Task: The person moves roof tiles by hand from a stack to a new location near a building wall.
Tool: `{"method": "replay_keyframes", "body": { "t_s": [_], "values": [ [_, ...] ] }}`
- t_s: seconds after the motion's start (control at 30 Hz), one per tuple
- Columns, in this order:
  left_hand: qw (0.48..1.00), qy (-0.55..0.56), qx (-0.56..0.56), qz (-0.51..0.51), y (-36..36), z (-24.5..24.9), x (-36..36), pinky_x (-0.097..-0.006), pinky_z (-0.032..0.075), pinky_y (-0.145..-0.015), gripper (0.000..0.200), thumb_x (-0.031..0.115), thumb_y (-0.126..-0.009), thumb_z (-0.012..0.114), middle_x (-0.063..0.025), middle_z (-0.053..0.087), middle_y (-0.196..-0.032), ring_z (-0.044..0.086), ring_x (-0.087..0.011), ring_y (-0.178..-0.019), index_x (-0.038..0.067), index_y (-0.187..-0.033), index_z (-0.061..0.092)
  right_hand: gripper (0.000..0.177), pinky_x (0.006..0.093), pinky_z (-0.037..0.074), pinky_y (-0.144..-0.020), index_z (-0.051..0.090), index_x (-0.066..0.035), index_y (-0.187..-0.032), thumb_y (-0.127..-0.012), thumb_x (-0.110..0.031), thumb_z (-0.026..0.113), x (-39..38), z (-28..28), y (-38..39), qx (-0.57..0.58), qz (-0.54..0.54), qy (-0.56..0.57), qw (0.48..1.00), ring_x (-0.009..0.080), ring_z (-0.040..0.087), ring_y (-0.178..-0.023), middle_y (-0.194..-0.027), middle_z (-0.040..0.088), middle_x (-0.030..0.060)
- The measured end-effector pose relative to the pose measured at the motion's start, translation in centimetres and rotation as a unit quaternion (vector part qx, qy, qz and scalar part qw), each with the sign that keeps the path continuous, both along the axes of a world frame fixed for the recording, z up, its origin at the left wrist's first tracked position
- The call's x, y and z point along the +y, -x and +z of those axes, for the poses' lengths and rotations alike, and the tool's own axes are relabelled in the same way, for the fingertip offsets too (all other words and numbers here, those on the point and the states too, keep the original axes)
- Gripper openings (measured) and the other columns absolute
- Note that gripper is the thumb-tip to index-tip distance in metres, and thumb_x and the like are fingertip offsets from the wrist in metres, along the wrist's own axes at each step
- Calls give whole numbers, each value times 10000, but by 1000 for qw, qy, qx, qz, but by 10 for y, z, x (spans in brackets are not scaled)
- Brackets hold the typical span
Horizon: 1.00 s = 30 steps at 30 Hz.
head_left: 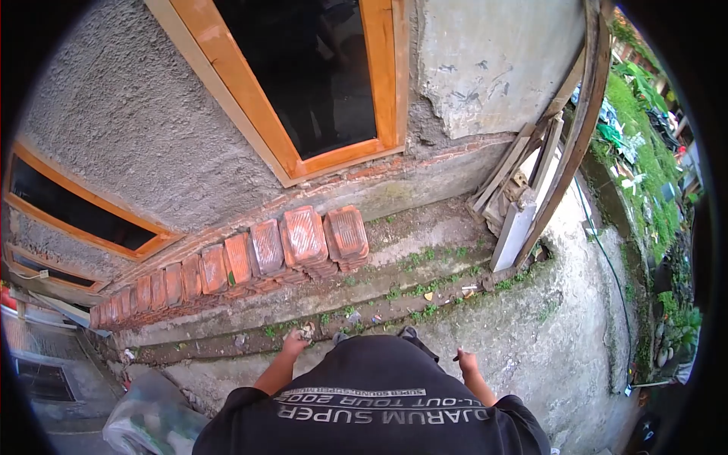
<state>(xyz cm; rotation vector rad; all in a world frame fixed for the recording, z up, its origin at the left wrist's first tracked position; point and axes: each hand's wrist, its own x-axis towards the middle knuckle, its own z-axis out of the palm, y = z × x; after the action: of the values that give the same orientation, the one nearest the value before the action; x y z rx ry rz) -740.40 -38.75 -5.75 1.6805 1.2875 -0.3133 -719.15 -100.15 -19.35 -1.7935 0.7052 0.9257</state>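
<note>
left hand (pixel 294 344): low in front of the body, bare forearm, fingers curled downward; can't tell whether they grasp anything
right hand (pixel 467 361): loosely clenched, knuckles up; a tiny dark bit shows at its left edge (too small to tell what it is or whether it is held)
small pale crumpled scrap (pixel 307 331): on the mossy strip just beside the left hand; touching or not, can't tell
red-orange ribbed clay roof tiles (pixel 303 236): rounded-corner slabs stacked on edge in a long row, leaning on the wall base, well apart from both hands
rough grey plaster wall (pixel 136 129): gritty, with bare brick showing along the bottom
orange wooden window frame (pixel 379 68): smooth, with a dark opening inside
cracked concrete ledge (pixel 409 265): stepped, with weeds and moss in the seams
weathered grey wooden planks (pixel 523 189): a long flat bundle leaning in the corner at right
grey-green crinkled plastic sack (pixel 152 421): on the ground, lower left
black printed t-shirt (pixel 379 409): white lettering, fills the bottom centre
</note>
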Motion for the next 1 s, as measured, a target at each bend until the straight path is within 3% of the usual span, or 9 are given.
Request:
{"method": "replay_keyframes", "body": {
  "t_s": [0.07,0.13,0.23,0.33,0.47,0.67,0.77,0.87,1.0],
  "values": [
    [999,27,-32,8,-9,-16,-3,-379,549,-799,847,106,-828,708,-206,645,-1278,669,-262,-1032,17,-1575,318,505,405,544,-706,662,29,-1202,-1019,-434,578,-27,-46,4,-85,145,26,985,250,723,-766,-886,758,150],
    [991,105,-29,77,-25,-7,-14,-380,536,-849,759,308,-953,661,-182,632,-1338,657,-290,-1081,87,-1594,318,431,377,532,-833,746,33,-1108,-997,-366,629,-10,32,-10,47,-2,-41,998,274,712,-937,-1035,759,180],
    [970,190,-56,144,-45,8,-28,-296,514,-768,782,623,-1030,367,-106,623,-1394,685,-272,-1024,83,-1594,314,489,387,490,-968,650,-19,-1314,-1001,-393,611,-15,30,-4,24,161,-2,987,292,659,-1111,-1143,734,198],
    [970,165,-109,144,-41,-16,-27,-296,517,-750,759,484,-1018,546,-126,613,-1406,683,-248,-995,72,-1601,290,529,427,487,-963,572,-49,-1401,-1007,-401,591,-19,38,2,144,-162,-91,972,298,633,-1123,-1200,713,170],
    [987,36,-155,15,-21,-34,-33,-305,525,-759,884,80,-838,791,-124,683,-1259,675,-186,-991,26,-1581,314,494,476,475,-948,538,-67,-1399,-1011,-373,563,-38,5,12,42,7,-22,999,314,625,-1133,-1232,695,132],
    [991,114,-11,-64,23,-29,-16,-349,540,-766,635,317,-915,709,-154,705,-1190,698,-223,-955,-15,-1429,539,486,452,460,-999,554,-72,-1391,-1002,-364,574,-11,84,57,97,-12,-90,991,264,612,-1205,-1312,662,114],
    [985,84,-41,-142,48,-47,3,-363,534,-676,527,306,-901,712,-110,731,-1043,687,-195,-804,3,-1326,640,473,348,467,-1066,656,-77,-1328,-981,-394,609,-13,63,106,33,304,30,952,250,606,-1256,-1334,658,126],
    [981,158,-63,-90,72,-72,19,-353,532,-658,519,318,-899,717,-93,726,-1021,672,-187,-769,19,-1318,652,460,359,496,-1039,672,-78,-1300,-959,-384,632,-24,38,163,20,325,-12,945,283,637,-1210,-1367,644,137],
    [968,162,43,-185,93,-78,35,-344,526,-643,508,331,-898,721,-91,726,-1019,667,-188,-758,39,-1310,664,404,374,540,-945,720,-67,-1218,-921,-334,660,0,83,234,71,117,42,990,315,701,-1066,-1209,726,145]
  ]
}}
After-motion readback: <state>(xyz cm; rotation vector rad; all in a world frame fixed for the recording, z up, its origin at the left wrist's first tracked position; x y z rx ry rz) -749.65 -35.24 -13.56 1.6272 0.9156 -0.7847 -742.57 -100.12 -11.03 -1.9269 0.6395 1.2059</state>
